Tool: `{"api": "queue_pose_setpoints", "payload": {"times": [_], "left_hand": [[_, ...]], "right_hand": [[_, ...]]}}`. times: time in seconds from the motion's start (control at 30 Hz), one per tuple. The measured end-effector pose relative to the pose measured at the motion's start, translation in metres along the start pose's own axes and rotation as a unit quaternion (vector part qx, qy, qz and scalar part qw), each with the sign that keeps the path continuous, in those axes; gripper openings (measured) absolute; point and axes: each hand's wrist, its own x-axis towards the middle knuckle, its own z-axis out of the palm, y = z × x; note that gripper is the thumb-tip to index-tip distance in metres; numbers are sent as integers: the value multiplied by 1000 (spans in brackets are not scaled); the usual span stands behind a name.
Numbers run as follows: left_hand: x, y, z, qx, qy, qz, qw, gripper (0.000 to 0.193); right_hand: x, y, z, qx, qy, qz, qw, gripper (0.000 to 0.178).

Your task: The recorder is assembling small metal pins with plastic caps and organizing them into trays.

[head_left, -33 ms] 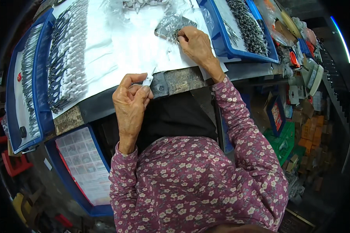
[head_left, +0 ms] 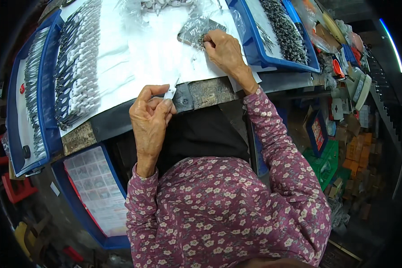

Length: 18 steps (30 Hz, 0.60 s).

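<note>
Near the table's front edge, my left hand (head_left: 152,109) pinches a small white plastic piece (head_left: 170,92) between thumb and fingers. A thin metal tip stands out from its upper end. Farther away and to the right, my right hand (head_left: 224,50) has its thumb and fingertips drawn together at a grey, plastic-covered tray (head_left: 196,29). Tiny dark parts lie by those fingertips, and whatever they pinch is hidden. A few tiny loose bits show on the white sheet (head_left: 154,58) just left of my right hand.
Rows of white-and-black pieces (head_left: 80,67) lie at the left beside a blue tray (head_left: 15,89) of thin parts. Another blue tray (head_left: 272,62) at the right holds small black-and-metal parts. White pieces (head_left: 165,3) are heaped at the back. A shallow blue tray (head_left: 114,241) stands lower left.
</note>
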Motion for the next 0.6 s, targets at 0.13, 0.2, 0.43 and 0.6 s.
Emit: {"api": "queue_pose_setpoints", "payload": {"times": [0.13, 0.2, 0.43, 0.6], "left_hand": [[-1, 0, 0, 2, -3, -8, 1000, 17], [-2, 1, -1, -2, -5, -9, 1000, 17], [-4, 4, -1, 1, -5, -8, 1000, 18], [-4, 6, -1, 15, 0, -23, 1000, 19]], "right_hand": [[5, 4, 0, 13, -56, 35, 998, 13], [3, 5, -3, 50, -53, 45, 996, 13], [-1, 15, -5, 177, -32, 61, 982, 12], [-5, -3, -20, 353, -40, 104, 929, 10]]}}
